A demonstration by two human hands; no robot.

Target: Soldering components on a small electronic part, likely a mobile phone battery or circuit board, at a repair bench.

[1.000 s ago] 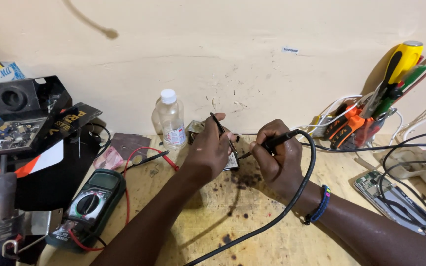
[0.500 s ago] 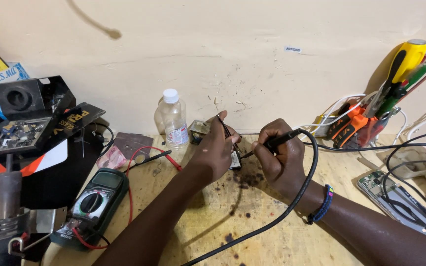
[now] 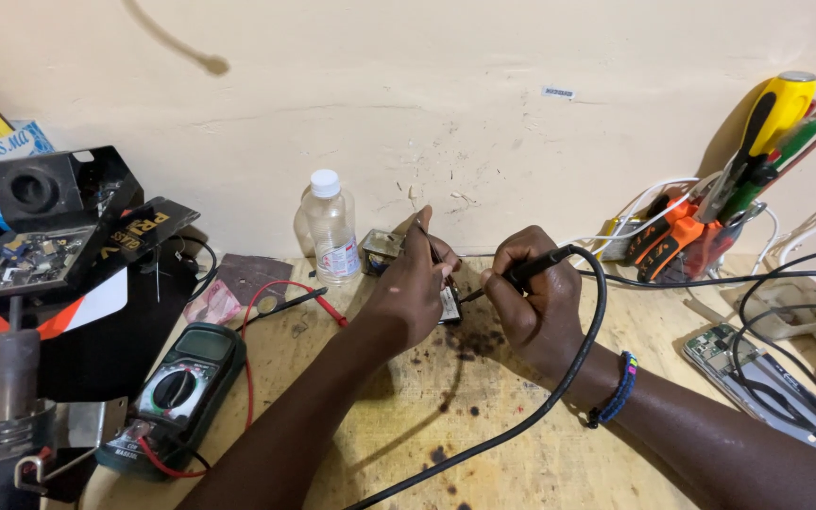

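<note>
Soldering iron [image 3: 531, 267] clamped in right hand [image 3: 531, 302], tip touching small board [image 3: 450, 304] gripped by left hand [image 3: 413, 288].

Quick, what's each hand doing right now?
Left hand: closed, pinching a thin wire.
Right hand: closed around a black soldering iron.

Multimeter [image 3: 179, 392] left on bench [image 3: 484, 444]; bottle [image 3: 331, 229] behind; screwdrivers [image 3: 757, 142] far right.

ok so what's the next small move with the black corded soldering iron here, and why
Probably ease the black corded soldering iron tip a little further onto the small board. The right hand aims the tip at the board's edge, the left hand pins the board and holds a thin wire there; contact itself isn't clear.
</note>
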